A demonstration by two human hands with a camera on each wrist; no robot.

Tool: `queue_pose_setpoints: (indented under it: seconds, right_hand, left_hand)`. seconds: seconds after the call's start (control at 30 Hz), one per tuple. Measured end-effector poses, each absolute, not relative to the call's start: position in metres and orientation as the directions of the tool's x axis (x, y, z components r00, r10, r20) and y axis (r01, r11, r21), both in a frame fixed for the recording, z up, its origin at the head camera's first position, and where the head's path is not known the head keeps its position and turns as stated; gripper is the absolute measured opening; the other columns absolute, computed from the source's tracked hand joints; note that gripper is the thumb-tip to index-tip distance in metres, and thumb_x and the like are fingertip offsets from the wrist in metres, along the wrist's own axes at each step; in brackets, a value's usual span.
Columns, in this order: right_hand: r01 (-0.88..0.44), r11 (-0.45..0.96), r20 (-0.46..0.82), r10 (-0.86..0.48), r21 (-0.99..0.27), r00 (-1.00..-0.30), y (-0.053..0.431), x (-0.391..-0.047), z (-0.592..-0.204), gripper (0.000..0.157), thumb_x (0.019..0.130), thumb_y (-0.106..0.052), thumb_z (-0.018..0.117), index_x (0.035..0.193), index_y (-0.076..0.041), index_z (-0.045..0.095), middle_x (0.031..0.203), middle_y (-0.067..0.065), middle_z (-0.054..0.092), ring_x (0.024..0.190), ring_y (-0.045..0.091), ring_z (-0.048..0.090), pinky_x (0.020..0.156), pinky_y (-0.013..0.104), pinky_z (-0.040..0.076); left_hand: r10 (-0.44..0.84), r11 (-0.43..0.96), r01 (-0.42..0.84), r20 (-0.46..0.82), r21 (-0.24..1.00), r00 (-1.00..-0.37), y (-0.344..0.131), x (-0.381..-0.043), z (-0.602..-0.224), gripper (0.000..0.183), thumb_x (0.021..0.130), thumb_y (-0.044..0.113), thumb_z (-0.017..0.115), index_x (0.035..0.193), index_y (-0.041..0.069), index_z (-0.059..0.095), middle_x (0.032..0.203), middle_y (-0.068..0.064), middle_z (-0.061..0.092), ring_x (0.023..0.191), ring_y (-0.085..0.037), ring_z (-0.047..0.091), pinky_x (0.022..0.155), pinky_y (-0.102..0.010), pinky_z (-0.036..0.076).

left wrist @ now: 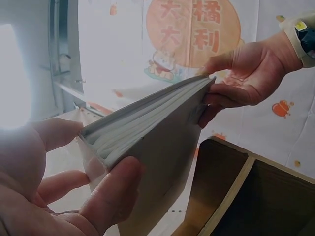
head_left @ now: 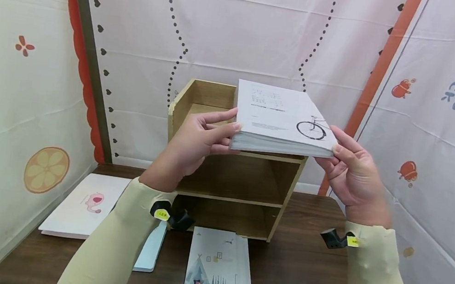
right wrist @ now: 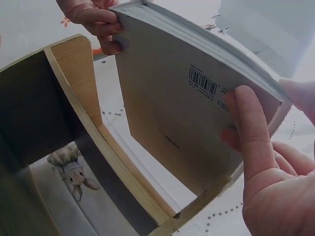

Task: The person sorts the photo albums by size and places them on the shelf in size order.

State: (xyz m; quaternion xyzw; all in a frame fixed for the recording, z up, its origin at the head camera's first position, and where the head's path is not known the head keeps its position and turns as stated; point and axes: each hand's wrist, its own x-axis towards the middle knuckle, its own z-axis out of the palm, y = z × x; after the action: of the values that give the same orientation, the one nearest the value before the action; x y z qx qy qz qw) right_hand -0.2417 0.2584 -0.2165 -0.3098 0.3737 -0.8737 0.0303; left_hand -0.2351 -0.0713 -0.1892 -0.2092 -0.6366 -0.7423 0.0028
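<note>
A thick white book [head_left: 276, 112] with a bicycle drawing on its cover is held level, near the top of a small wooden shelf [head_left: 285, 203]. My left hand [head_left: 200, 137] grips the book's left near edge between thumb and fingers. At the right near corner, my right hand [head_left: 357, 172] pinches it, thumb on the cover side and fingers beneath. The right wrist view shows the back cover [right wrist: 172, 103] with a barcode. Page edges [left wrist: 147, 113] face the left wrist camera. Part of the shelf's top tier is hidden behind the book.
On the dark wooden table [head_left: 306, 261], a book with a tent picture [head_left: 214, 270] lies before the shelf. To the left are a white book with a pink elephant [head_left: 79, 205] and a pale blue book [head_left: 151, 249], partly behind my sleeve. Printed curtains surround the table.
</note>
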Motion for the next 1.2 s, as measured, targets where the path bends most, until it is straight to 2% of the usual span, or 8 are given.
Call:
queue_pose_setpoints:
  seconds: [0.23,0.47,0.63,0.9,1.03,1.2]
  right_hand:
    - [-0.219,-0.686,0.529,-0.279,-0.694,-0.801,0.247,-0.245,-0.221,0.047,0.103,0.011,0.045,0.149,0.004,0.048,0.139,0.019,0.064,0.110,0.029,0.074,0.092,0.035,0.060]
    - [-0.212,-0.673,0.523,-0.299,-0.709,-0.798,0.238,-0.247,-0.227,0.053,0.103,0.011,0.044,0.154,0.004,0.038,0.146,0.018,0.059,0.112,0.027,0.073,0.092,0.034,0.060]
    - [-0.207,-0.666,0.505,-0.291,-0.717,-0.813,0.231,-0.246,-0.230,0.055,0.103,0.010,0.046,0.156,0.003,0.035,0.148,0.016,0.057,0.111,0.026,0.073,0.090,0.032,0.061]
    - [-0.217,-0.636,0.478,-0.271,-0.740,-0.836,0.223,-0.244,-0.239,0.054,0.103,0.006,0.050,0.155,0.001,0.039,0.144,0.014,0.061,0.109,0.024,0.074,0.091,0.032,0.061]
    - [-0.212,-0.639,0.471,-0.266,-0.739,-0.841,0.219,-0.243,-0.243,0.055,0.103,0.006,0.050,0.156,0.001,0.037,0.143,0.014,0.062,0.109,0.023,0.074,0.091,0.032,0.061]
    - [-0.230,-0.638,0.472,-0.237,-0.735,-0.849,0.212,-0.245,-0.249,0.051,0.102,0.007,0.051,0.152,0.000,0.046,0.138,0.013,0.066,0.106,0.022,0.074,0.088,0.030,0.063]
  left_hand:
    - [0.226,-0.172,0.284,0.318,0.943,-0.921,-0.082,-0.232,-0.194,0.048,0.097,0.012,0.071,0.144,0.014,0.060,0.136,-0.013,0.064,0.073,-0.009,0.068,0.076,-0.026,0.063]
    - [0.229,-0.185,0.292,0.330,0.938,-0.916,-0.094,-0.230,-0.200,0.049,0.099,0.011,0.068,0.146,0.012,0.057,0.137,-0.016,0.064,0.071,-0.010,0.068,0.080,-0.033,0.064]
    - [0.234,-0.193,0.281,0.322,0.940,-0.917,-0.100,-0.230,-0.204,0.050,0.099,0.011,0.067,0.148,0.013,0.056,0.138,-0.017,0.063,0.072,-0.010,0.069,0.081,-0.034,0.064]
    - [0.219,-0.176,0.256,0.291,0.951,-0.931,-0.109,-0.229,-0.211,0.050,0.099,0.013,0.068,0.148,0.013,0.056,0.141,-0.014,0.059,0.087,-0.011,0.070,0.081,-0.031,0.064]
    - [0.211,-0.157,0.252,0.282,0.955,-0.936,-0.113,-0.227,-0.215,0.050,0.099,0.013,0.068,0.148,0.013,0.056,0.141,-0.014,0.056,0.086,-0.011,0.069,0.081,-0.029,0.063]
    - [0.209,-0.147,0.252,0.279,0.956,-0.937,-0.118,-0.226,-0.218,0.050,0.100,0.014,0.067,0.148,0.013,0.055,0.139,-0.013,0.056,0.076,-0.010,0.064,0.082,-0.029,0.063]
